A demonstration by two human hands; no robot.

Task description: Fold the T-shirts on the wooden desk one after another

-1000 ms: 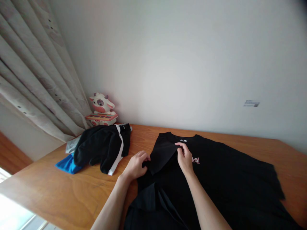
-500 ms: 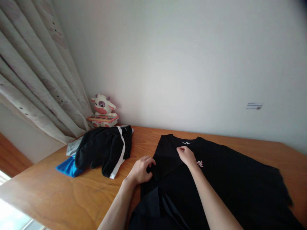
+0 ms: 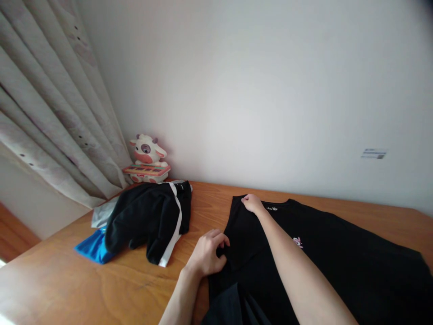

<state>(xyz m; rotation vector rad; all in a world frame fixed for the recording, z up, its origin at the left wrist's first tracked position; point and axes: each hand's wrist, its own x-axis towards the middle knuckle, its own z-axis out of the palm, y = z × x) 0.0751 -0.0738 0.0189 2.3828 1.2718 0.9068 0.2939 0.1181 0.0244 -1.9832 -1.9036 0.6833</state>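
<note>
A black T-shirt (image 3: 324,257) lies spread out on the wooden table, its collar toward the wall and a small pink-white print on the chest. Its left-side sleeve is folded inward over the body. My left hand (image 3: 210,253) is closed at this left edge, thumb and fingers curled on the sleeve cloth. Up at the shoulder beside the collar, my right hand (image 3: 253,203) is closed in a pinch on the fabric, its forearm crossing over the shirt. Bunched dark cloth (image 3: 233,309) rises at the bottom of the view, below my hands.
To the left lies a heap with a black garment with a white stripe (image 3: 149,216), a blue cloth (image 3: 94,247) and a grey cloth (image 3: 103,213). Behind it sits a cow toy with a keyboard (image 3: 147,160). A curtain (image 3: 57,104) hangs at the left, and the wall (image 3: 257,90) bounds the table's back.
My right hand has moved up and left, from the chest of the T-shirt to the shoulder by the collar. My left hand stays at the sleeve edge. The view has shifted slightly.
</note>
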